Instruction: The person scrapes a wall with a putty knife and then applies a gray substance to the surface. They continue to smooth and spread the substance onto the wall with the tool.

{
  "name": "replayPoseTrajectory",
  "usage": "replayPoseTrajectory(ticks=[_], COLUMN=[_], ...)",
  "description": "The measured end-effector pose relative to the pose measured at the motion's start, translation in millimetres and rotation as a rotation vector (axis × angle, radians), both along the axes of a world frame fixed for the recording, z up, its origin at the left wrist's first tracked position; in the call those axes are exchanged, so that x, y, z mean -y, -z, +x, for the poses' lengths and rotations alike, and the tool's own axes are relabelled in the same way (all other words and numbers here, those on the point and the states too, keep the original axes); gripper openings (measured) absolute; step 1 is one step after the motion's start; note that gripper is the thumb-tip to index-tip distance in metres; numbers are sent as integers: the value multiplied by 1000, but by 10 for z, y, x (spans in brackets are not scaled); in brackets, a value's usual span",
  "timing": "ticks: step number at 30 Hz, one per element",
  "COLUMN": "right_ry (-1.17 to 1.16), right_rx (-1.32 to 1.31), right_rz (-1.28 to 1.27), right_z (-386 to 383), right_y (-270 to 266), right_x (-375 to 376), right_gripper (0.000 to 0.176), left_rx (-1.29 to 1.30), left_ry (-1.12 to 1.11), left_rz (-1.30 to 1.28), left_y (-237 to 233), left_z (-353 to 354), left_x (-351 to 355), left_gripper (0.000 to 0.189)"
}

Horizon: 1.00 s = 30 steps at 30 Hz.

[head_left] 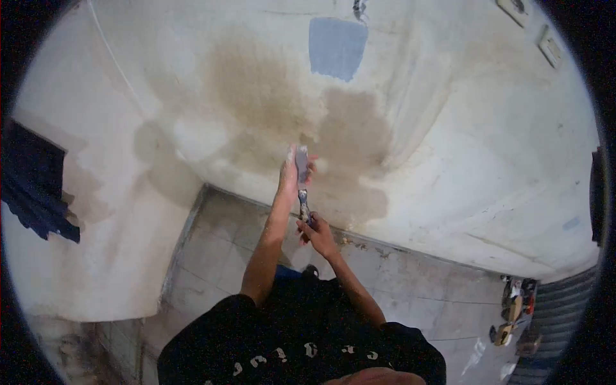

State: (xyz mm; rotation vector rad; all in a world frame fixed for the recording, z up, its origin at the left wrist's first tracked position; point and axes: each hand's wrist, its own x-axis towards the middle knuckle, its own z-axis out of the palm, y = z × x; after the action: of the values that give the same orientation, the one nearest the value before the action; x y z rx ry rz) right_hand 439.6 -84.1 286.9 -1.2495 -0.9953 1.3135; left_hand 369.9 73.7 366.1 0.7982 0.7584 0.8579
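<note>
A putty knife is held out in front of me, its grey blade (pixel 302 165) pointing up and its worn, smeared handle (pixel 304 204) pointing down. My right hand (pixel 317 236) is closed round the lower end of that handle. Behind the blade lies my left hand (pixel 289 174), its fingers curling past the right edge and the thumb side along the left; whitish dust or paste coats it. Beyond both hands rises an off-white wall (pixel 436 192) with brown stains. Higher up on it sits a smooth grey patch (pixel 338 48).
Grey floor tiles (pixel 417 282) run along the wall's foot, with small crumbs of debris (pixel 356 244) there. Dark cloth (pixel 35 183) hangs at the left. Several tools and odds and ends (pixel 513 311) lie at the right beside a ribbed shutter (pixel 564 321). Wall sockets (pixel 550 47) show top right.
</note>
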Motion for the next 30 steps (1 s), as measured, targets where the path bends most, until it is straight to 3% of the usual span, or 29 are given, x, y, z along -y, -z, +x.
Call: replayPoseTrajectory(ticks=[2,6,9,11,14,15,19,25,30], right_ry=[-8,5,115,308,532,588,702,913,921], right_rx=[43,49,-13,6,95,144,384,615,699], right_rz=[46,79,190,293,382,429,443,523,540], right_z=[0,65,65,69,122,184,324,307,300], right_y=[-58,-204,-541,-842,-1062,-1140,-1119,-1159,-1359], right_x=[-42,-225,-361,-487,-679,-811,-1045,-1234,-1218], right_gripper=[23,25,26,30,39,42,46,41,38], left_rx=[107,72,143,238,132,202,148,63,56], left_ry=[67,90,155,209,169,220,224,314,320], left_rz=[-1,-25,2,51,197,163,316,338,348], left_y=[-105,-431,-562,-642,-917,-910,-1049,-1181,-1152], left_z=[20,85,167,324,606,677,879,963,1059], left_x=[-37,-54,-98,-292,-476,-593,-773,-819,-853], left_gripper=[83,82,82,78,64,47,33,35,42])
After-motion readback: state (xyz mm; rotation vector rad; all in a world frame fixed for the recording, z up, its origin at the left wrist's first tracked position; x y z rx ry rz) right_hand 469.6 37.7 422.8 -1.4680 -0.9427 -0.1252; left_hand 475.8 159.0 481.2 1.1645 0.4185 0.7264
